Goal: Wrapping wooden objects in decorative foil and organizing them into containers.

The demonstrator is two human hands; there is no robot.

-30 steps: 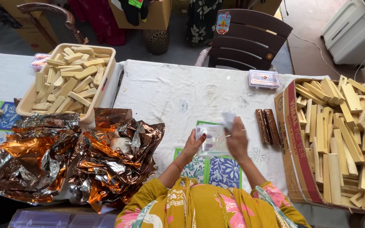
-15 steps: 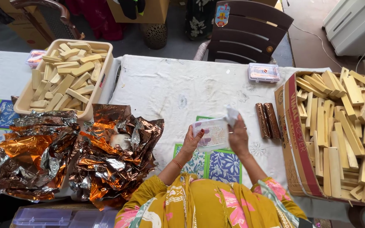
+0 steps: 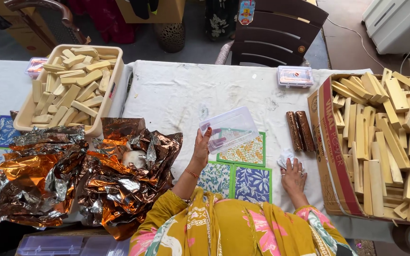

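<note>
My left hand (image 3: 201,149) holds up a clear plastic box (image 3: 229,128) above the table, tilted toward me. My right hand (image 3: 293,176) rests flat on the white tablecloth (image 3: 176,90), pressing on a small white crumpled piece (image 3: 285,158). Two bars wrapped in copper foil (image 3: 300,131) lie side by side just beyond my right hand. Patterned tiles (image 3: 243,170) lie on the cloth in front of me.
Crumpled copper foil sheets (image 3: 81,175) pile up at the left. A cream crate (image 3: 98,124) holds several pale bars. A cardboard box (image 3: 333,156) of pale bars stands at the right. A small closed clear box (image 3: 294,76) sits at the far edge near a brown chair (image 3: 276,33).
The clear box, held by both hands earlier, is now in my left hand alone and raised. My right hand has dropped to the cloth at the right.
</note>
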